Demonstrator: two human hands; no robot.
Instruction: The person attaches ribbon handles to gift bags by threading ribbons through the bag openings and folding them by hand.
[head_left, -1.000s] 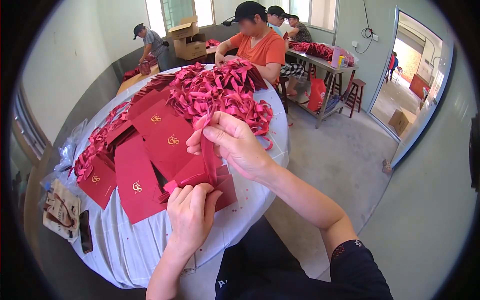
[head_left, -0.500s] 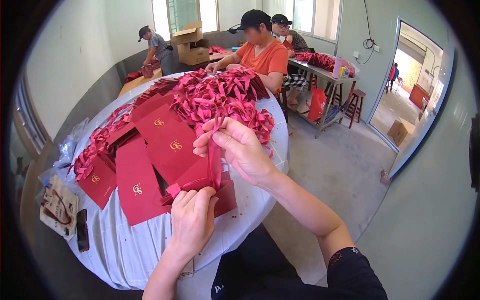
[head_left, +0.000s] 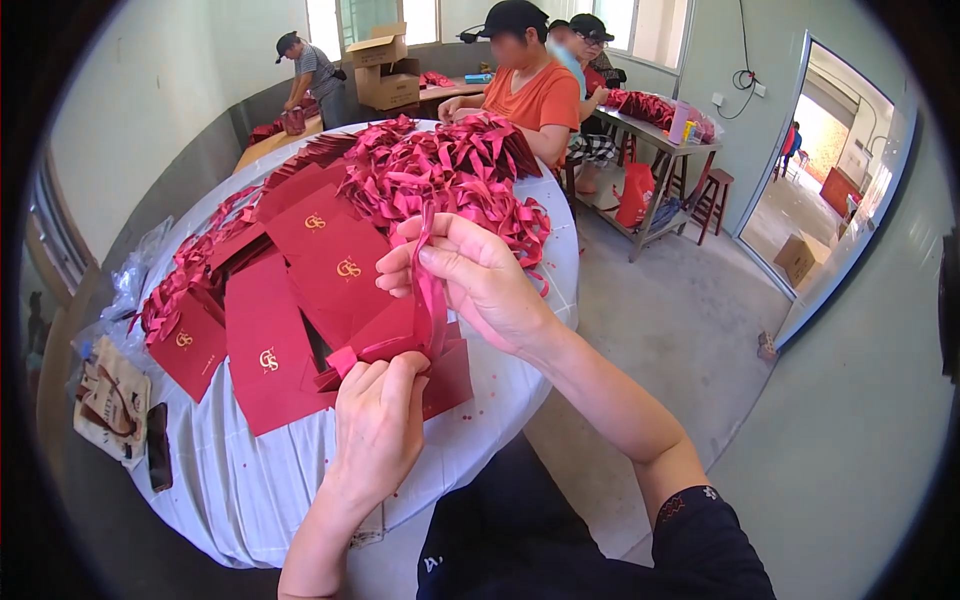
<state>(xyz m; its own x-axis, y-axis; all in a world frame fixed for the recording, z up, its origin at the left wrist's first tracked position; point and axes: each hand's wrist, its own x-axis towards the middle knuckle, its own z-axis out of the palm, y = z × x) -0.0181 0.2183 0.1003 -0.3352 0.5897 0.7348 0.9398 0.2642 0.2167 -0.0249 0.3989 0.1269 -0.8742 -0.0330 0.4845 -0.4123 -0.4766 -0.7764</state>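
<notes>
My left hand (head_left: 380, 420) is closed on the upper edge of a dark red paper bag (head_left: 452, 385) near the front of the table. Above it, my right hand (head_left: 478, 275) pinches a red satin ribbon (head_left: 431, 315) between thumb and fingers and holds it upright over the bag. The ribbon's lower end runs down to the bag beside my left fingers, which hide how it is attached. Flat red bags (head_left: 265, 345) with gold emblems lie just left of my hands. Beyond them is a large heap of red ribbons (head_left: 440, 185) on more bags.
A white cloth (head_left: 210, 480) covers the round table. At its left edge lie a phone (head_left: 159, 447), a printed cloth bag (head_left: 112, 405) and clear plastic (head_left: 135, 280). A person in orange (head_left: 535, 100) sits across. Farther right stand a metal table (head_left: 660, 150) and stool (head_left: 711, 205).
My right hand is slightly lower and further left, still pinching the ribbon. My left hand keeps its grip on the bag. Behind the person in orange, another person in light blue shows more.
</notes>
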